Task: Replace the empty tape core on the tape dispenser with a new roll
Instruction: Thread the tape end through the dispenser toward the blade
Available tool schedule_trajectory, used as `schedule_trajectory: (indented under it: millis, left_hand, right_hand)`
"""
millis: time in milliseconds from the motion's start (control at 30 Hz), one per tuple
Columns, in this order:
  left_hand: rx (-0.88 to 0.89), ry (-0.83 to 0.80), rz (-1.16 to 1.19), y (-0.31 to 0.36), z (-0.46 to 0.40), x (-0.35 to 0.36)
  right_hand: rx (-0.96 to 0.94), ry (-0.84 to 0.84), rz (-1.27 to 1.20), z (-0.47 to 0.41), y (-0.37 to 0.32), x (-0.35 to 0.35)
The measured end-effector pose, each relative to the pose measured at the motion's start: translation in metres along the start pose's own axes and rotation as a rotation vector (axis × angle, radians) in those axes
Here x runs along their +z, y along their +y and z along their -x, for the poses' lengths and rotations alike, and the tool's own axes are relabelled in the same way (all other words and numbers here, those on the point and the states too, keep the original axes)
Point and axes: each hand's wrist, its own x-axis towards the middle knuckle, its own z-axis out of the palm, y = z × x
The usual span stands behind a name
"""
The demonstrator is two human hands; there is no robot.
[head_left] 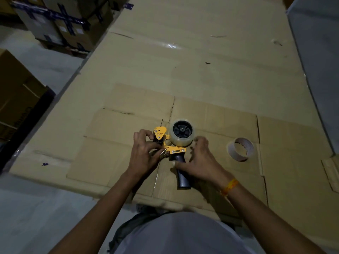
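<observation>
A yellow tape dispenser with a dark handle lies on flattened cardboard. A roll of clear tape sits on its black hub. My left hand pinches the dispenser's front end near the roller and blade, with what looks like the tape's end between the fingers. My right hand rests over the handle and the roll's right side, fingers spread and blurred. The empty cardboard core lies apart on the cardboard to the right.
Taped cardboard boxes stand at the far left, and another brown box is at the left edge. A grey surface borders the cardboard on the right. Pale floor lies at the near left.
</observation>
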Motion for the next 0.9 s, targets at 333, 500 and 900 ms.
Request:
schedule_trajectory:
  millis: [333, 500, 900]
  left_hand:
    - [-0.061, -0.089, 0.027, 0.005, -0.007, -0.014]
    - [-0.119, -0.113, 0.118, 0.009, -0.003, -0.027]
    - [0.078, -0.240, 0.030, -0.009, -0.011, -0.043]
  right_hand:
    - [0.131, -0.044, 0.046, -0.004, -0.003, 0.037]
    - [0.076, 0.057, 0.163, -0.002, 0.008, 0.035]
    - [-0.013, 0.097, 0.384, -0.015, 0.022, 0.017]
